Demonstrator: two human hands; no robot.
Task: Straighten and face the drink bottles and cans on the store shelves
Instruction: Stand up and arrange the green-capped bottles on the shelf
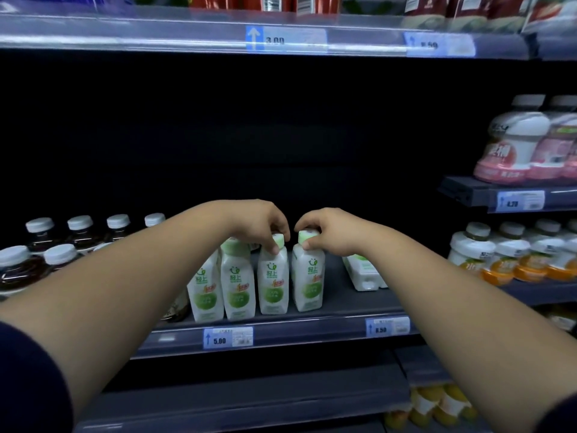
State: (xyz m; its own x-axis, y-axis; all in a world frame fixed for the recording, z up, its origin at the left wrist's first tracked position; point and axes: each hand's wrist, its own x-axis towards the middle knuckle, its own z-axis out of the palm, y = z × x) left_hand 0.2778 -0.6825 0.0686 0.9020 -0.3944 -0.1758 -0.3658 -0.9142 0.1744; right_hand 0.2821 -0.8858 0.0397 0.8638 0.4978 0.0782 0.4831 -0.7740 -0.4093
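Four white bottles with pale green caps stand in a row along the front edge of the middle shelf (337,310), upright, long axes vertical, printed green labels turned outward to the aisle. The left hand (259,221) is closed over the cap of the third bottle (272,282), fingers curled around its top. The right hand (327,232) grips the cap of the fourth bottle (308,281) in the same way, thumb pressed against the cap's near side. The two held bottles stand just beside each other with a narrow gap between them; the first bottle (204,292) and second bottle (237,282) to their left stand touching or nearly so.

To the right of the fourth bottle the shelf is bare at the front; farther back, a fifth white bottle (363,271) lies on its side, base toward the front edge, long axis running front to back. Behind the row the shelf recedes into darkness.

Toward the shelf's left end, dark drinks with white caps (59,245) stand in rows, partly hidden by the left forearm. Price tags (228,338) sit on the shelf's front rail. On the neighbouring shelves at right stand orange-labelled bottles (499,254) and, above them, pink-labelled bottles (512,145).
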